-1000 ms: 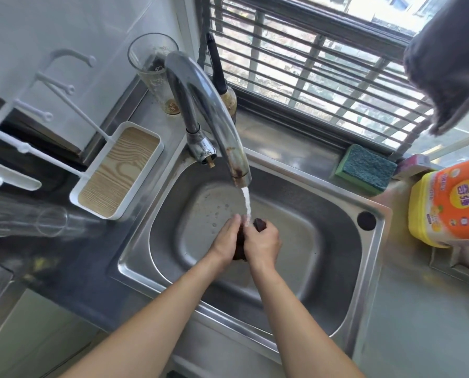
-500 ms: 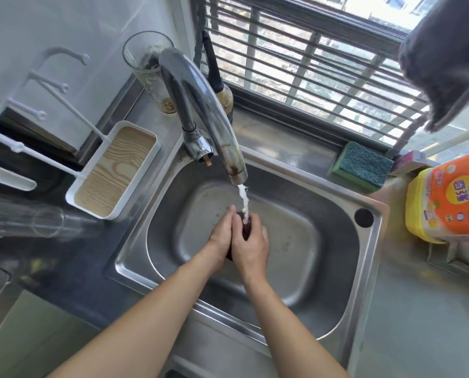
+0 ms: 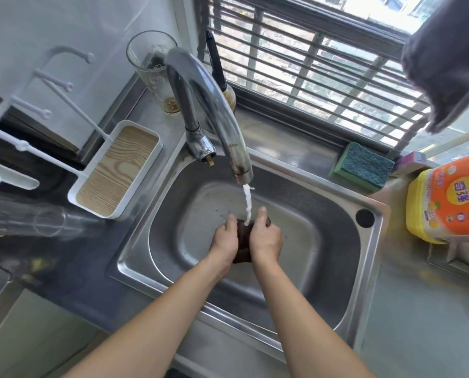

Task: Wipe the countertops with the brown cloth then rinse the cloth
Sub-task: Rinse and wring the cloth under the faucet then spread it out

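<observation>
Here, the steel bench [image 3: 424, 317] runs beneath a barred window [image 3: 323, 66]. My left hand [image 3: 224, 241] and right hand [image 3: 266, 240] both squeeze the brown cloth [image 3: 243, 236], mostly hidden between them, under the tap [image 3: 214, 105] stream inside the sink [image 3: 342, 268]; an orange-labelled yellow tub [image 3: 448, 203] is cut off at right.

Daylight pours in through my barred window [image 3: 323, 64], blowing out the top right corner pure white. The steel sink [image 3: 337, 268] and tap [image 3: 214, 105] throw back soft glare. My wide lens bends everything at the edges, and the glass [image 3: 37, 219] on the left is smeared and blurry. The middle stays sharp.
</observation>
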